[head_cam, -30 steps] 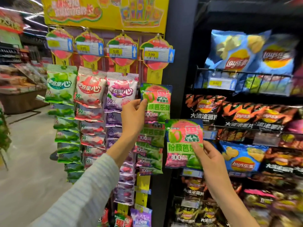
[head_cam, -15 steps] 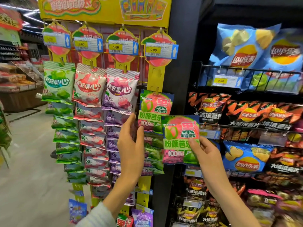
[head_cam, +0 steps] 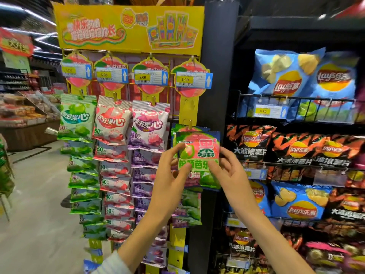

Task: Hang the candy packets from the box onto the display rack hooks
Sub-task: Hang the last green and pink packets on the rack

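A green-and-pink candy packet (head_cam: 205, 149) is held up in front of the rightmost strip of the yellow display rack (head_cam: 189, 107). My left hand (head_cam: 171, 175) pinches its left side and my right hand (head_cam: 227, 173) pinches its right side. Its top edge sits just below a yellow hook (head_cam: 190, 123), over another packet of the same kind (head_cam: 175, 128) hanging there. More such packets (head_cam: 189, 210) hang lower on that strip. The box is not in view.
Three other strips carry green (head_cam: 78, 117), red (head_cam: 112, 121) and purple (head_cam: 149, 127) candy packets. Price tags (head_cam: 193, 80) hang above. A dark pillar (head_cam: 215, 76) stands right of the rack, then wire shelves of crisp bags (head_cam: 296, 80). An aisle floor (head_cam: 35, 194) lies left.
My right hand has carried the packet left and up to the rightmost strip. My left hand has come off the hanging packets and now pinches the same packet.
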The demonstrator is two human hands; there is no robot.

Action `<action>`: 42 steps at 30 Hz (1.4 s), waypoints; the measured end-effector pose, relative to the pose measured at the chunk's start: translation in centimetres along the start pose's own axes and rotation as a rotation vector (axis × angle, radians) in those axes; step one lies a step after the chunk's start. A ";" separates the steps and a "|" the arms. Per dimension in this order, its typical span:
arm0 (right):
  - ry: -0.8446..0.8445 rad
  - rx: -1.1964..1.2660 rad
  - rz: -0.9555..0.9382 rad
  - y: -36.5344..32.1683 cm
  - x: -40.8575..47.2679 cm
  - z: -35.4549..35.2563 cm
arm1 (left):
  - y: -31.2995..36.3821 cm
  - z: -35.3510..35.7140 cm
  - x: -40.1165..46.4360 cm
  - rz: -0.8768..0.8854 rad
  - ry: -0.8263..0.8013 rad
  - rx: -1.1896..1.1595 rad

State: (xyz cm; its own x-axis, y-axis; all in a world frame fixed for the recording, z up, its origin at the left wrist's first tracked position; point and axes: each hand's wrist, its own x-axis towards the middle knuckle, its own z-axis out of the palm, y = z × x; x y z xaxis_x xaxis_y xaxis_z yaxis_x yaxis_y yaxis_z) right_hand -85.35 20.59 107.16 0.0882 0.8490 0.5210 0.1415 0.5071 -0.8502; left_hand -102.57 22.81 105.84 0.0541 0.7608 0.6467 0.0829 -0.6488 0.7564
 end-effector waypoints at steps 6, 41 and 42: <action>-0.046 -0.321 -0.293 -3.4 4.3 0.1 | 2.3 -1.0 4.8 0.093 0.111 0.003; -0.131 -0.897 -0.188 -0.1 -0.9 -1.1 | -2.1 -2.6 -2.0 0.345 -0.032 0.805; -0.152 -0.965 -0.183 0.4 -1.6 -1.6 | -2.5 -2.4 -2.8 0.345 -0.049 0.840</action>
State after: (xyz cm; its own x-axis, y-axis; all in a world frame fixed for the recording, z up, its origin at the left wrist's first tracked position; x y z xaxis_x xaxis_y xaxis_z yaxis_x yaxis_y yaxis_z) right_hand -83.82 19.14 106.14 -0.1329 0.8140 0.5654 0.8882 0.3509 -0.2965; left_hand -105.37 22.29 102.33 0.2513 0.5383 0.8044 0.7512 -0.6326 0.1886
